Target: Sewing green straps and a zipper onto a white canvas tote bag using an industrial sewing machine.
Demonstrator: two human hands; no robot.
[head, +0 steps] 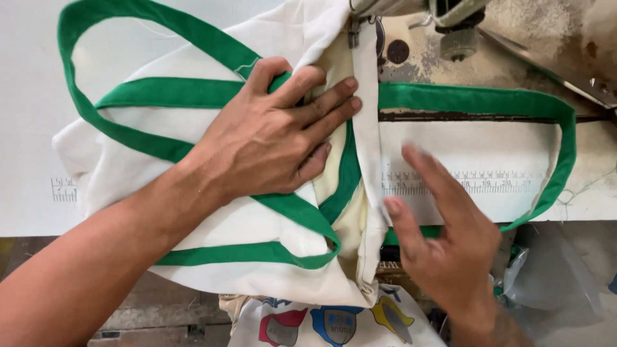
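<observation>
Two bare hands work a white cloth bag with green trim on a sewing table.

The left hand [273, 138] lies flat on the white bag [193, 212], fingers spread a little and pressing the bunched cloth beside a folded white seam strip [367, 128] that runs up to the sewing machine [443, 19] at the top edge. The right hand [443, 238] is open, its fingers apart and holding nothing; it is blurred, so whether it touches the cloth cannot be told. The bag rests on the white table [32, 115], part of it hanging over the near edge. One green strap [475, 99] loops out to the right over a printed ruler strip [488, 183]. A printed cloth with coloured shapes [334, 324] shows below the table edge.
</observation>
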